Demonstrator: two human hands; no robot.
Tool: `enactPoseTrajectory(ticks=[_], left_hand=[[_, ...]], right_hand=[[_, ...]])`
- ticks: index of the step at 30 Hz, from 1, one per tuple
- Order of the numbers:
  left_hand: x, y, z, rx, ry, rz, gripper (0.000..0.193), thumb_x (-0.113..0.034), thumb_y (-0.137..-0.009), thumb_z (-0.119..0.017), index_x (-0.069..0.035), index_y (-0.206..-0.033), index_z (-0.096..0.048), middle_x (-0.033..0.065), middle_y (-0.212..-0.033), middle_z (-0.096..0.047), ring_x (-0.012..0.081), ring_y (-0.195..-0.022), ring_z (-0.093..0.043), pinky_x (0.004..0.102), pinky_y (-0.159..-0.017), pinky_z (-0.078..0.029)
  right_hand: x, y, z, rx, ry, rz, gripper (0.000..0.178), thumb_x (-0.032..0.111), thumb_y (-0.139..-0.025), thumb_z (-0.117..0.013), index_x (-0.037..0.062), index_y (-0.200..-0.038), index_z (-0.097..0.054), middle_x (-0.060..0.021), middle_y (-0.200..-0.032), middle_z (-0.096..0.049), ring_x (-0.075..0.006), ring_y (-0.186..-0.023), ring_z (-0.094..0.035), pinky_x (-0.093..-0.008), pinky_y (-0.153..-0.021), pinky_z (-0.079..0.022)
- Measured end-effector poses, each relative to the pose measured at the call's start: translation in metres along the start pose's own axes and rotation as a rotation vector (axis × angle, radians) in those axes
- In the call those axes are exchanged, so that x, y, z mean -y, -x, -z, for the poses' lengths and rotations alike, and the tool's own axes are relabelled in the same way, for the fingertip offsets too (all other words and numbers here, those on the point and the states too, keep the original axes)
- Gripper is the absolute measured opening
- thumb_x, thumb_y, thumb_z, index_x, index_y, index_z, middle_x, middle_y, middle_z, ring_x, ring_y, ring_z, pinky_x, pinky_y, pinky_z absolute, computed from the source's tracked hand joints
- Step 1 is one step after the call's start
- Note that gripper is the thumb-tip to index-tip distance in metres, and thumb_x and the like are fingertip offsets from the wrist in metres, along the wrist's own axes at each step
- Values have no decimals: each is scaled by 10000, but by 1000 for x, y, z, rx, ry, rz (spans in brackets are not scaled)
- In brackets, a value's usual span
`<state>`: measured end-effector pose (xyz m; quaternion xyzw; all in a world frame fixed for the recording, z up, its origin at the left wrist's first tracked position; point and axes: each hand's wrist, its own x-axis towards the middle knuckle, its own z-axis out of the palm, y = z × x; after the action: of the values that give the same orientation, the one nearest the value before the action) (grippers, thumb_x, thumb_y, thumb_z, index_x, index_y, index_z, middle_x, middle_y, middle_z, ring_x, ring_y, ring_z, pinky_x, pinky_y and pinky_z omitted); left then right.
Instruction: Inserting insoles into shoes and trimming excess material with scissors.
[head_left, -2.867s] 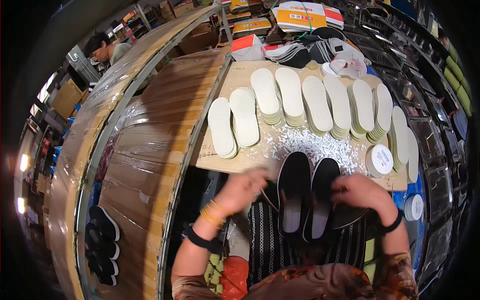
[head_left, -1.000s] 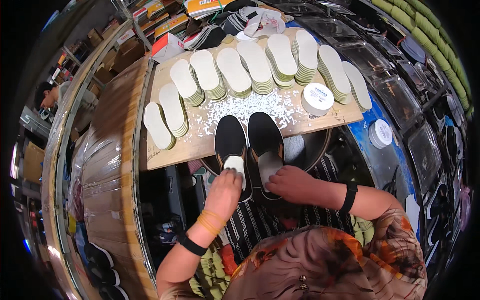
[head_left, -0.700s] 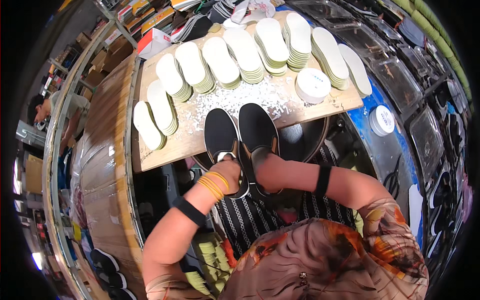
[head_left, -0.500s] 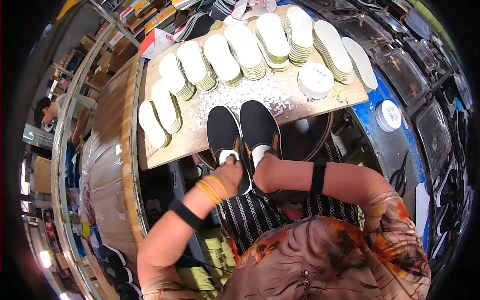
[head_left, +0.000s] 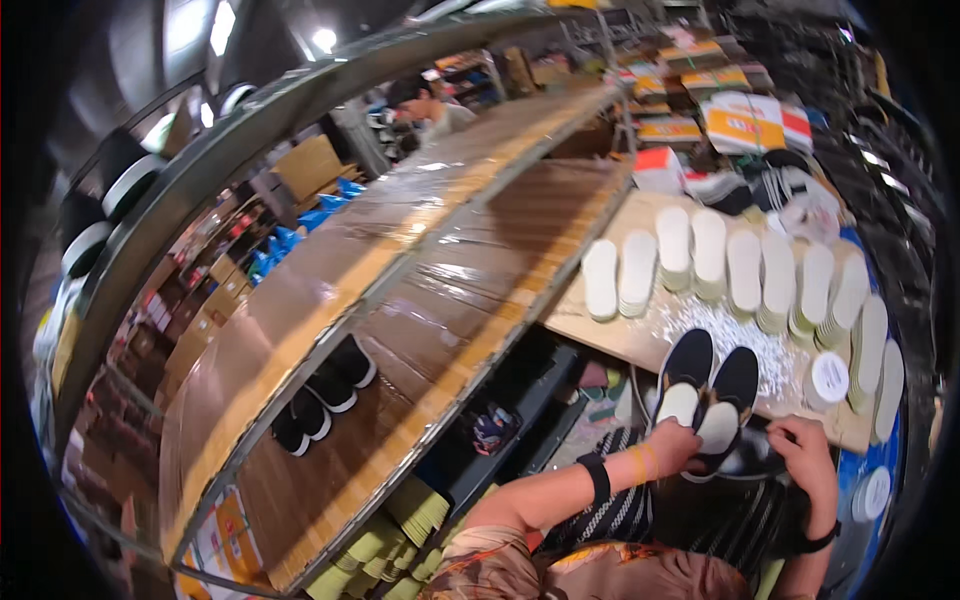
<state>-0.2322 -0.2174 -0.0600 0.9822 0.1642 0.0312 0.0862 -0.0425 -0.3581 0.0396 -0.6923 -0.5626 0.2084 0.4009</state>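
A pair of black slip-on shoes lies side by side at the near edge of a wooden board, toes pointing away, with white insoles showing at the heels. My left hand, with yellow bangles and a black band on the wrist, grips the heel ends of the pair. My right hand is just right of the right shoe, fingers curled over a dark rim. What it holds, if anything, is hidden.
Stacks of white insoles line the board, with white scraps strewn between them and a round white tub. A long wrapped conveyor on my left carries black shoes. Another person works at its far end. Cartons stand behind the board.
The view has swung left, so the conveyor now fills the picture. My left hand stays on the shoe heels. My right hand has come off the right shoe's heel to its right side.
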Motion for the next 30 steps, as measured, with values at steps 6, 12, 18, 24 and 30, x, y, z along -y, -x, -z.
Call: enactPoseTrajectory(ticks=[6,12,18,24,30], left_hand=[[-40,112,198,-661,299,104,444,-415,-719,-663,-25,-579,-504,144,-546,-464,306,-517,-472,392,-498,-362],[-70,309,371,-603,-546,385,388,-436,-632,-713,-74,-596,-581,90,-536,-515,278,-525,-509,364,-495,-405],[27,489,439,-351,-1063,921,372,-441,-674,-664,-70,-661,-638,140,-670,-603,325,-665,-552,409,-664,-437],[103,623,410,-246,-777,2028,338,-329,-794,-525,-180,-1090,-595,91,-1210,-525,307,-1141,-474,454,-912,-404],[135,689,424,82,-664,2052,469,-355,-781,-529,-85,-1164,-525,183,-1236,-479,319,-1167,-441,422,-951,-375]], right_hand=[[-18,-14,21,-163,-123,110,140,43,-678,-574,-48,-784,-580,-66,-625,-553,-127,-613,-511,-265,-583,-412],[9,-44,-28,208,-65,91,150,51,-654,-603,-52,-763,-593,-58,-617,-560,-117,-590,-510,-261,-566,-415],[82,-39,-88,423,280,199,231,143,-658,-675,31,-857,-641,-150,-676,-609,-258,-613,-592,-322,-600,-463],[66,-25,-101,642,546,55,282,294,-702,-661,115,-919,-653,-151,-795,-634,-321,-771,-607,-366,-705,-486],[71,-31,-104,618,679,28,308,300,-708,-653,100,-942,-641,-161,-790,-632,-335,-788,-600,-391,-724,-479]])
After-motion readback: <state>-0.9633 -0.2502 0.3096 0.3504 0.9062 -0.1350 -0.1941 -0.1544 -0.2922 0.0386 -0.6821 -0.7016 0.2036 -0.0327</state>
